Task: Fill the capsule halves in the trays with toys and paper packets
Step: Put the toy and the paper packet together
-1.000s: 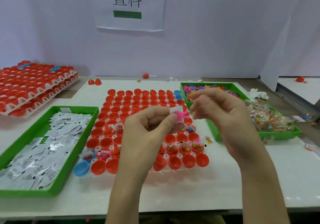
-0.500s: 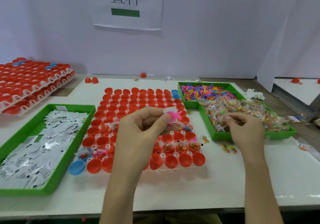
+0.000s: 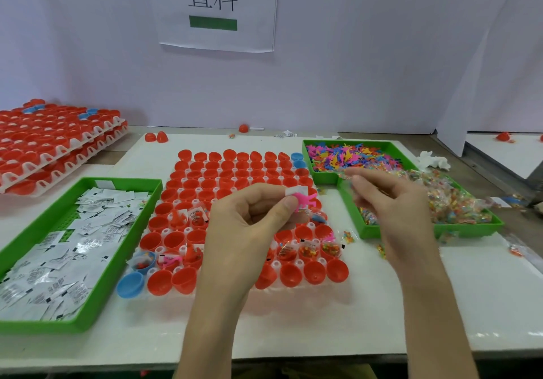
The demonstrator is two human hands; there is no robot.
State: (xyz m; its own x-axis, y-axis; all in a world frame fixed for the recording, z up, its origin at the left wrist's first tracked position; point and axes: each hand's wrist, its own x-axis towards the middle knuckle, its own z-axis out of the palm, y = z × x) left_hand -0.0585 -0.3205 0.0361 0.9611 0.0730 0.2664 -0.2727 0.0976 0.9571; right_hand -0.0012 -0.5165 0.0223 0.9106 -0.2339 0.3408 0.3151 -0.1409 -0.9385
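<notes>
We see the left hand (image 3: pixel 252 226) raised over the middle of the white tray (image 3: pixel 299 262), thumb and forefinger pinching a pink toy (image 3: pixel 305 199) together with a white paper packet (image 3: pixel 294 192); the right hand (image 3: pixel 393 202) hovers over the near edge of the green toy tray (image 3: pixel 470 229), fingers loosely bent, but it is blurred and we cannot tell whether it holds anything; the red capsule halves (image 3: pixel 205 184) fill the white tray in rows, and we judge the work barely begun; only a handful in the near rows hold a toy, a bag of beads or a packet, while the far rows gape empty; the green packet tray (image 3: pixel 88 324) on the left lies heaped with packets; further stacked trays (image 3: pixel 53 138) of red halves wait at the back left, so most of the filling is left to do
</notes>
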